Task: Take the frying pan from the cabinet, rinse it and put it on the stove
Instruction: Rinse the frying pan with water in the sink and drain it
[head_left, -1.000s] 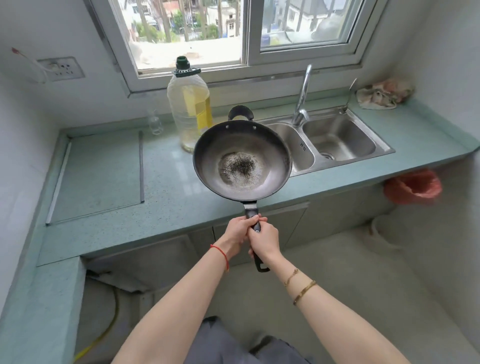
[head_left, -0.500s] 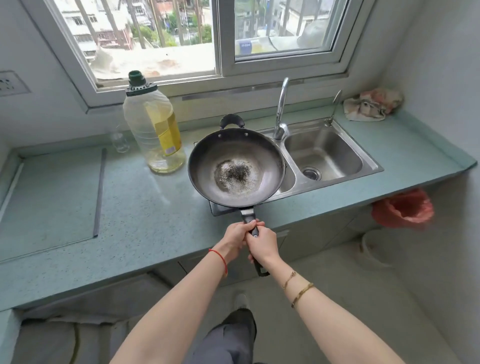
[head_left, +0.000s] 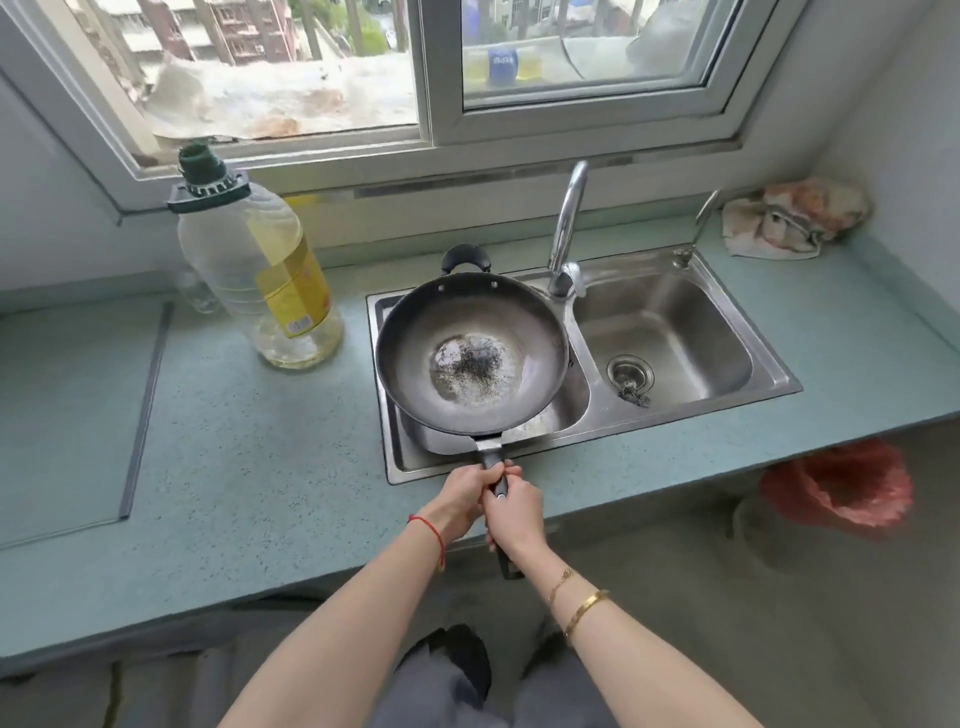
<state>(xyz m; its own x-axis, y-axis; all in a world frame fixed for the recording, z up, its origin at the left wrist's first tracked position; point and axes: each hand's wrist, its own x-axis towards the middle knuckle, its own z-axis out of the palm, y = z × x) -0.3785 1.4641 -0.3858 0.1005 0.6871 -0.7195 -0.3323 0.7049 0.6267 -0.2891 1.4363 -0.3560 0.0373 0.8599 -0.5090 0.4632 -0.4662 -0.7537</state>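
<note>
- The pan (head_left: 470, 358) is held just ahead of the hands, over the left basin of the sink (head_left: 753, 364). Whether it touches the rim cannot be told.
- Its handle (head_left: 493, 465) is clamped by both hands, which are pressed together. The left hand (head_left: 460, 499) is wrapped nearer the bowl and the right hand (head_left: 517, 519) just behind it.
- Two hands are probably needed because the weight lies far out in front (a long lever for one wrist).
- The pan is held level and mouth-up, so that water can be caught. Dark specks are seen in its middle, and these are likely what the rinse is meant for.
- The tap (head_left: 566, 223) stands ahead and slightly right of the hands, beside the pan's far rim. No water is seen running, and it is judged that one hand must be freed to turn it on.
- A bottle (head_left: 260, 270) stands ahead and left of the hands, near the pan but apart from it.
- The cabinet step is judged done and the rinse not yet begun. No stove can be made out with certainty.
</note>
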